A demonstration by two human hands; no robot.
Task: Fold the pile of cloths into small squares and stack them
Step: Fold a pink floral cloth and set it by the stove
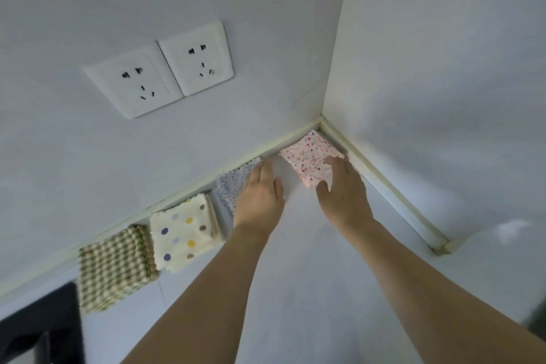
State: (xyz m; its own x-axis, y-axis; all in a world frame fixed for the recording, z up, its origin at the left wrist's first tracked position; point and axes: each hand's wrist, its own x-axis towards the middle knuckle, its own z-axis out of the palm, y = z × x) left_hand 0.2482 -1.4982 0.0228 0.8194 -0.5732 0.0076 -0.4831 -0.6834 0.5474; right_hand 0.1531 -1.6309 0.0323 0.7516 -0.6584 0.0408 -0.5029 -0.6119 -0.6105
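Several folded square cloths lie in a row along the back wall on a white counter (295, 245). A pink speckled cloth (307, 156) sits in the corner; my right hand (342, 189) rests flat on its near right part, fingers straight. My left hand (260, 189) lies flat on a grey-white speckled cloth (233, 183) beside it, covering its right half. Further left lie a cream cloth with coloured dots (183, 230) and a green and white checked cloth (115, 266).
Two white wall sockets (159, 71) sit on the back wall above the cloths. A side wall (443, 68) closes the corner on the right. A dark object (38, 325) shows at the lower left edge.
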